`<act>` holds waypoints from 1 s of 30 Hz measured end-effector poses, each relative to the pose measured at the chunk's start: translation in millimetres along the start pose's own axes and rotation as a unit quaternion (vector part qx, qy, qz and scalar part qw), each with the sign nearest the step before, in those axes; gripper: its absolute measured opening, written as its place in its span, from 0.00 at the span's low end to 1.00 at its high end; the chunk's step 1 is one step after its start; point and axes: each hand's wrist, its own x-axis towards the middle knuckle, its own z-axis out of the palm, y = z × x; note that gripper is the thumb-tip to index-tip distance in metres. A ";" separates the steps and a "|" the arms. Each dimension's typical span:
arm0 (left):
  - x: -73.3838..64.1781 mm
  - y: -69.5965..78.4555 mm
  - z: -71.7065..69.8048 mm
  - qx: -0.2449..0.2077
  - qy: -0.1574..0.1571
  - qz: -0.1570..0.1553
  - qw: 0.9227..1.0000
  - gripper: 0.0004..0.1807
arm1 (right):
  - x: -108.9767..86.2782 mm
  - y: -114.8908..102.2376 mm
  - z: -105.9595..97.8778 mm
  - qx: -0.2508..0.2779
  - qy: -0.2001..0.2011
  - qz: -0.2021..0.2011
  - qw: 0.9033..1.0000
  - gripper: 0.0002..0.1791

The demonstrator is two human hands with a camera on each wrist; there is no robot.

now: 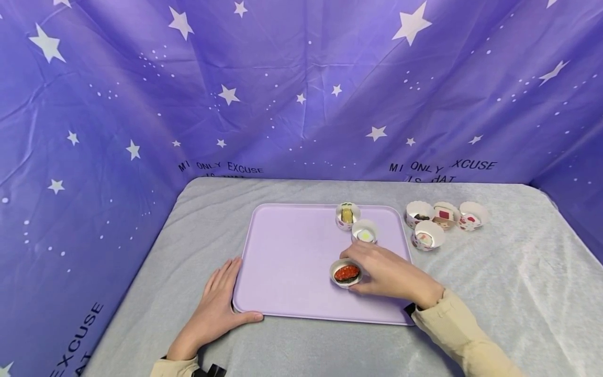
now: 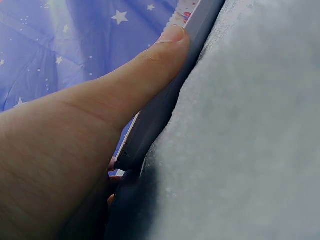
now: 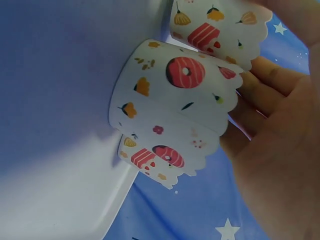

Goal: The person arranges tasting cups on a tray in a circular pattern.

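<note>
My right hand [image 1: 383, 269] holds a white paper baking cup [image 1: 333, 277] by its sides, at the right part of the lilac tray [image 1: 287, 262]. Inside that cup lies a piece of toy-like sushi with red roe [image 1: 347, 273]. In the right wrist view the held cup [image 3: 217, 30] shows a cake-and-flower print, between thumb and fingers. My left hand [image 1: 214, 301] rests at the tray's near left corner, fingers straight along the left side and thumb along the front edge. The left wrist view shows the thumb [image 2: 150, 65] against the tray's rim [image 2: 165, 100].
Behind the held cup, a cup with a pale piece with a yellow-green middle [image 1: 365, 232] and a cup with a yellowish piece [image 1: 347, 216] stand on the tray. Several filled cups [image 1: 427, 235] cluster on the grey cloth right of it. A purple star-patterned curtain [image 1: 301, 131] hangs behind.
</note>
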 end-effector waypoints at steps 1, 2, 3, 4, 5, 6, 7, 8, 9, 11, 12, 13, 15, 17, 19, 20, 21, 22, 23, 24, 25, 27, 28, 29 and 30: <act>0.2 0.1 0.0 0.000 0.000 0.000 1.000 0.71 | -0.3 0.3 0.1 0.000 -0.001 0.001 1.000 0.28; 0.3 0.2 0.0 0.000 0.000 0.000 1.000 0.71 | -0.6 0.5 0.2 0.000 -0.003 0.001 1.000 0.28; 0.4 0.3 0.0 0.000 0.000 0.000 1.000 0.71 | -0.8 0.5 0.2 0.000 -0.004 0.000 1.000 0.28; 0.4 0.4 0.0 0.000 0.000 0.000 1.000 0.71 | -1.1 0.5 0.1 0.000 -0.005 0.000 1.000 0.29; 0.4 0.4 0.1 0.000 0.000 0.000 1.000 0.71 | -1.4 0.4 -0.1 -0.001 -0.006 0.000 1.000 0.30; 0.4 0.4 0.1 0.000 0.000 0.000 1.000 0.71 | -1.9 0.2 -0.6 -0.002 -0.007 0.001 1.000 0.31; 0.3 0.4 0.2 -0.001 0.000 0.000 1.000 0.71 | -2.1 0.0 -0.9 -0.003 -0.008 0.001 1.000 0.32; 0.3 0.3 0.2 -0.001 0.001 0.000 1.000 0.71 | -2.3 -0.4 -1.4 -0.003 -0.009 0.001 1.000 0.33; 0.3 0.2 0.2 0.000 0.001 0.000 1.000 0.71 | -2.6 -0.7 -1.9 -0.003 -0.009 0.002 1.000 0.35; 0.3 -0.2 0.3 0.001 0.001 0.000 1.000 0.71 | -3.5 -1.0 -2.9 -0.002 -0.008 0.004 1.000 0.36; 0.3 -0.3 0.3 0.001 0.001 0.001 1.000 0.71 | -3.7 -1.2 -3.3 0.000 -0.005 0.004 1.000 0.37; 0.3 -0.4 0.3 0.001 0.001 0.001 1.000 0.71 | -3.9 -1.3 -3.7 0.003 -0.003 0.003 1.000 0.37; 0.3 -0.6 0.4 0.001 0.001 0.001 1.000 0.71 | -4.8 -1.3 -4.4 0.008 0.003 0.004 1.000 0.36; 0.3 -0.8 0.5 0.002 0.000 0.001 1.000 0.71 | -5.9 -1.4 -5.2 0.013 0.009 0.003 1.000 0.36; 0.4 -0.9 0.5 0.002 -0.001 0.001 1.000 0.71 | -7.6 -1.3 -6.5 0.015 0.014 0.004 1.000 0.36; 0.4 -0.9 0.5 0.002 -0.001 0.000 1.000 0.71 | -8.6 -1.3 -7.3 0.015 0.016 0.006 1.000 0.36; 0.5 -0.9 0.5 0.001 -0.002 0.000 1.000 0.71 | -9.6 -1.0 -8.1 0.013 0.019 0.008 1.000 0.36; 0.5 -0.9 0.5 0.001 -0.002 -0.001 1.000 0.71 | -10.8 -0.8 -9.4 0.015 0.021 0.011 1.000 0.37; 0.5 -0.9 0.5 0.001 -0.003 -0.001 1.000 0.71 | -12.0 -0.3 -10.7 0.015 0.024 0.015 0.999 0.37; 0.5 -0.9 0.5 0.001 -0.003 -0.001 1.000 0.71 | -13.2 0.4 -12.1 0.015 0.027 0.018 0.999 0.37; 0.5 -1.0 0.6 0.001 -0.003 -0.001 1.000 0.71 | -14.5 1.2 -13.6 0.016 0.030 0.022 0.999 0.38; 0.4 -0.9 0.6 0.001 -0.003 -0.001 1.000 0.71 | -17.2 2.7 -17.0 0.016 0.037 0.027 0.999 0.38; 0.4 -0.9 0.6 0.001 -0.002 0.000 1.000 0.71 | -18.5 3.6 -18.6 0.016 0.040 0.029 0.999 0.38; 0.4 -0.9 0.6 0.001 -0.002 0.000 1.000 0.71 | -19.7 4.6 -20.0 0.016 0.043 0.030 0.998 0.37; 0.4 -0.9 0.6 0.002 -0.001 0.000 1.000 0.71 | -21.0 5.6 -21.2 0.017 0.046 0.029 0.998 0.37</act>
